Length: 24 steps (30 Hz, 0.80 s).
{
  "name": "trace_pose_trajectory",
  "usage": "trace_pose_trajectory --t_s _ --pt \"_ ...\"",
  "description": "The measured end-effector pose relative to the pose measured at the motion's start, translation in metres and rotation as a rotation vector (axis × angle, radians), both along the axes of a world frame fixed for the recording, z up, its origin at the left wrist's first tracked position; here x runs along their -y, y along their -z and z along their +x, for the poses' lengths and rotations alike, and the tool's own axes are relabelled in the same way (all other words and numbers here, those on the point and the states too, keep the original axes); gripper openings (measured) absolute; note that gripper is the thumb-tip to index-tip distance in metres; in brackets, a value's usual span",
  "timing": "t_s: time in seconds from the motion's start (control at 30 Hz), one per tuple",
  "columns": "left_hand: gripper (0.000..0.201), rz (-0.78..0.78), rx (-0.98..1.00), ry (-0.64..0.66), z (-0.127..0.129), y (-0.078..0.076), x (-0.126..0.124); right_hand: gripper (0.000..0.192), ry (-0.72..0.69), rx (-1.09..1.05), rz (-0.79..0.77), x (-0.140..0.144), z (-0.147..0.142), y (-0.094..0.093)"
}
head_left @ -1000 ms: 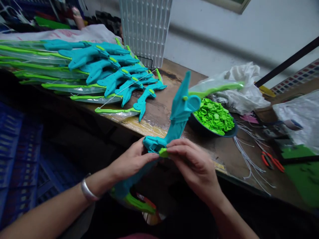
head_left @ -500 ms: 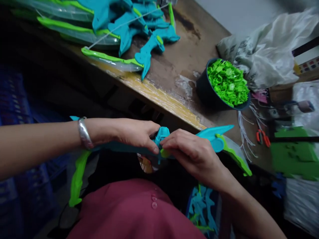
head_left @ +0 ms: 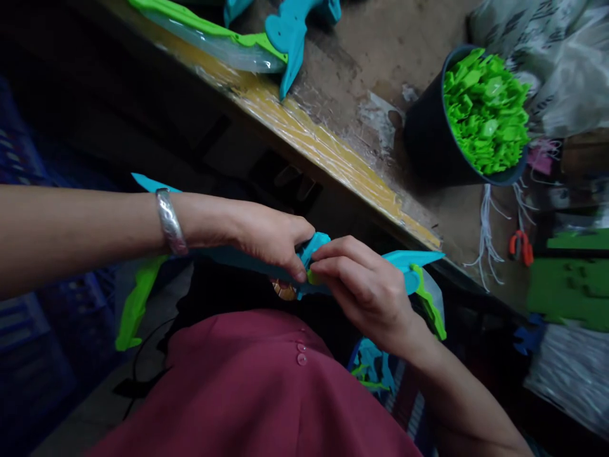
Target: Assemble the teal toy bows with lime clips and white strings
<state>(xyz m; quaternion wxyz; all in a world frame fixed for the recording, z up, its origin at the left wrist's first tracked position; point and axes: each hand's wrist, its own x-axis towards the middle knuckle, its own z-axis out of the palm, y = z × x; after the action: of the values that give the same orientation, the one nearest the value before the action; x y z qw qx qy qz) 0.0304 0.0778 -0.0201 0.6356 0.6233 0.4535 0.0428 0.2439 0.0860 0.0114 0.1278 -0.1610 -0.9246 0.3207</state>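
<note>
A blue toy bow with green limb tips lies across my lap, its two ends sticking out past my hands. My left hand is wrapped round its middle grip, the thumb pressed near the centre. Between the fingertips of my right hand is a small green plastic piece, held against the bow's blue centre block. Most of that piece is covered by the fingers, so I cannot tell whether it sits in the bow. My left forearm hides part of the bow's left end.
Another blue and green toy bow rests on the worn table ahead. A dark bucket full of green plastic pieces stands at right, near white strings and red-handled scissors. Blue crates are at left; more blue parts lie below right.
My view has tilted down and shifted, so the table and bucket sit higher and further right. Both hands keep their hold at the bow's centre, and the right fingers have moved only slightly.
</note>
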Motion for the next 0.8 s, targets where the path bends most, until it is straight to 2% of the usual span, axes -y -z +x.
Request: trace_pose_trajectory --t_s 0.17,0.27,0.37,0.5,0.67,0.8 --pt "0.020 -0.080 0.036 0.026 0.008 0.006 0.009 0.022 0.077 -0.145 0.083 0.015 0.004 0.025" --pt "0.025 -0.094 -0.028 0.027 0.015 0.008 0.018 0.027 0.219 -0.203 0.123 0.028 0.008 0.039" --pt "0.032 -0.010 -0.150 0.010 0.022 0.008 0.028 0.037 0.372 -0.188 0.076 0.044 0.014 0.049" --pt "0.028 -0.010 -0.216 0.004 0.030 0.013 0.041 0.047 0.445 -0.044 -0.101 0.054 0.021 0.052" --pt "0.031 -0.042 -0.264 -0.012 0.039 0.019 0.058 0.037 0.353 0.133 -0.427 0.044 0.029 0.050" --pt "0.033 -0.112 -0.281 0.008 0.045 0.027 0.073 0.031 0.310 0.184 -0.610 0.044 0.030 0.060"
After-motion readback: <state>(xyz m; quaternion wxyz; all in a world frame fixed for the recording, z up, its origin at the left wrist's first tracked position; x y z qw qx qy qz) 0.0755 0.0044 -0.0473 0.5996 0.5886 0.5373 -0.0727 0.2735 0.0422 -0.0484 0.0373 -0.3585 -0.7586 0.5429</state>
